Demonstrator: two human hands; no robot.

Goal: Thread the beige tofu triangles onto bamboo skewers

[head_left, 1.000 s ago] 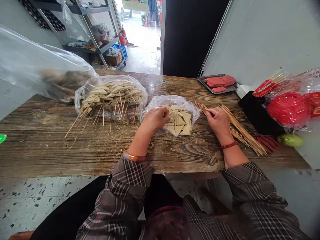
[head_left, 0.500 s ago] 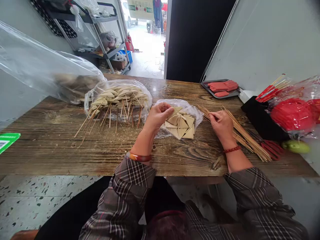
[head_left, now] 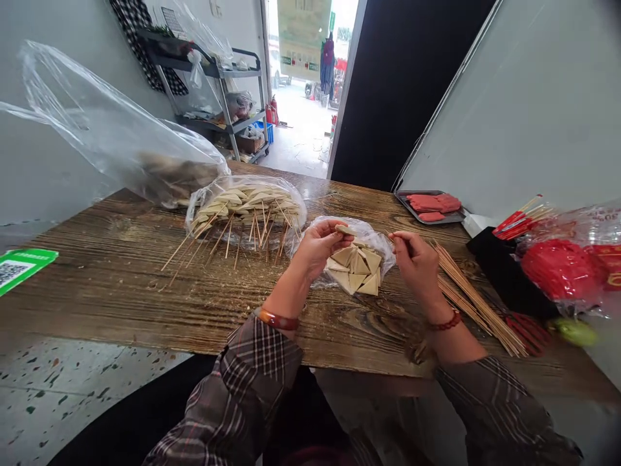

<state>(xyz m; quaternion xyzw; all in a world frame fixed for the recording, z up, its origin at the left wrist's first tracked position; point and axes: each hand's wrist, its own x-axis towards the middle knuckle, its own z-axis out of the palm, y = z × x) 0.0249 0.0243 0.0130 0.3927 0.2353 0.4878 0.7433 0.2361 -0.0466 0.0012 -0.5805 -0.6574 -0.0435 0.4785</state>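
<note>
My left hand (head_left: 317,247) pinches a beige triangular piece (head_left: 345,230) above a clear bag (head_left: 388,255) of similar triangles (head_left: 356,268). To its right, my right hand (head_left: 417,259) has its fingers closed on a thin wooden stick (head_left: 389,234), whose tip points toward the held piece without visibly touching it. A bundle of loose sticks (head_left: 478,301) lies right of my right hand. On the left, skewered beige pieces (head_left: 252,199) rest in another clear bag, their sticks pointing toward me.
A black tray (head_left: 402,197) with pink-red strips sits at the back right. Along the right are a black box (head_left: 509,272), red packages (head_left: 557,268) and a green object (head_left: 575,331). A large plastic bag (head_left: 126,139) stands back left, and a green card (head_left: 29,266) lies far left.
My left hand has lifted a triangle off the pile. My right hand has moved left from the stick bundle with a stick in its fingers. The camera view has tilted and shifted.
</note>
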